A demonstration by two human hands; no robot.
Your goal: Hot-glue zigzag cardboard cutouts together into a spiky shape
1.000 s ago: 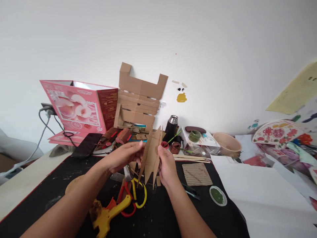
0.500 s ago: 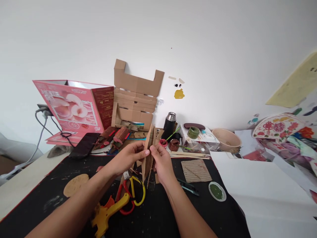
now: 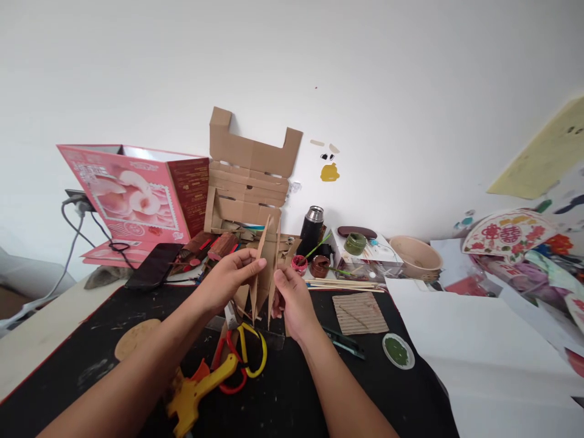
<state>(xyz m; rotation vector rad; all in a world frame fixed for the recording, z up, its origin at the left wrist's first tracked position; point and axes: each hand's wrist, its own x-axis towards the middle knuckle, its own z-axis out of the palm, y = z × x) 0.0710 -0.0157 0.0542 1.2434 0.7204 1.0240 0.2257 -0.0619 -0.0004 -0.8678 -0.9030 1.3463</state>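
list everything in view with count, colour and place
cardboard panels: at least 2, brown, in hands
scissors: 1, red and yellow, centre front
glue gun: 1, yellow, front left
smartphone: 1, black, back left
peach-print box: 1, pink, back left
opened carton: 1, brown, back centre
vacuum flask: 1, black, back centre
paint jars: 3, pink, brown, green, back
bowl: 1, peach, back right
sticks: several, pale, right
corrugated square: 1, brown, right
utility knife: 1, green, right
paint dish: 1, green and white, right
fan: 1, red and white, far right
mat: 1, black, front
other clutter: count unclear, mixed, back and sides
left hand: 1, bare, holding cardboard panels
right hand: 1, bare, holding cardboard panels
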